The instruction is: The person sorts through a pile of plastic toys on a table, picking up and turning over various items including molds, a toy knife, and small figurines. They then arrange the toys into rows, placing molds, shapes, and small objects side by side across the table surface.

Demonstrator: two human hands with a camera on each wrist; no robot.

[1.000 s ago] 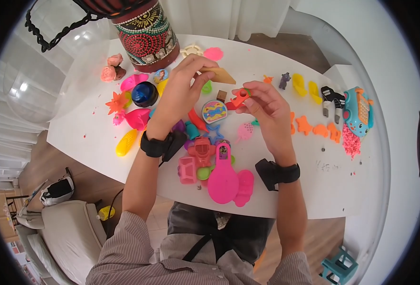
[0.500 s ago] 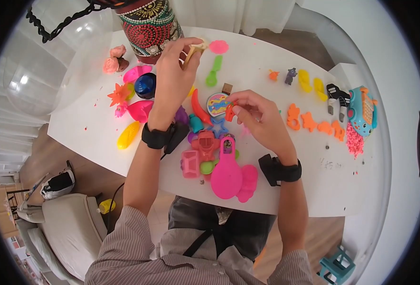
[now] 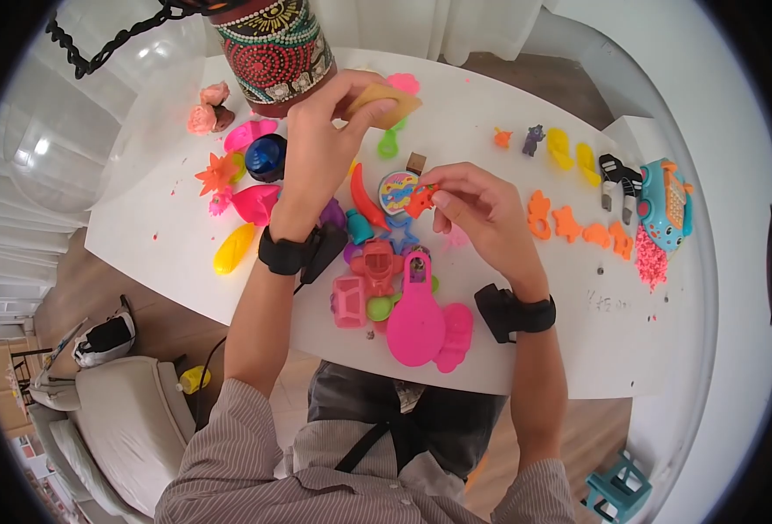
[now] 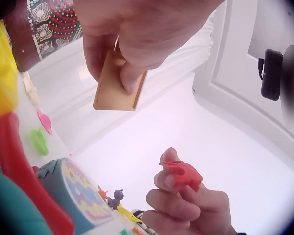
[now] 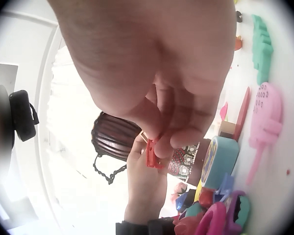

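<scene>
My left hand [image 3: 325, 127] pinches a flat tan rectangular piece [image 4: 112, 93] with a raised edge, thumb across its face. It is held up over the far part of the table, in front of the patterned drum [image 3: 279, 61]. My right hand [image 3: 488, 218] pinches a small red toy piece [image 4: 190, 177] between thumb and fingertips, with a hollow showing in the left wrist view. In the head view this piece overlaps a round blue toy with a colourful face [image 3: 396, 190]. A curved red toy [image 3: 368, 203] lies left of that round toy.
Pink, red and green toys crowd the near middle, among them a pink paddle-shaped piece [image 3: 416, 332]. A dark blue dome [image 3: 266, 157] and a yellow toy [image 3: 234, 249] lie left. Orange shapes [image 3: 566, 224] and a teal toy [image 3: 665, 205] with pink bits [image 3: 652, 258] are right.
My left hand moved away and left, tilting the tan piece edge-on, then turned its flat face back into view. My right hand moved slightly left and lower with the red piece.
</scene>
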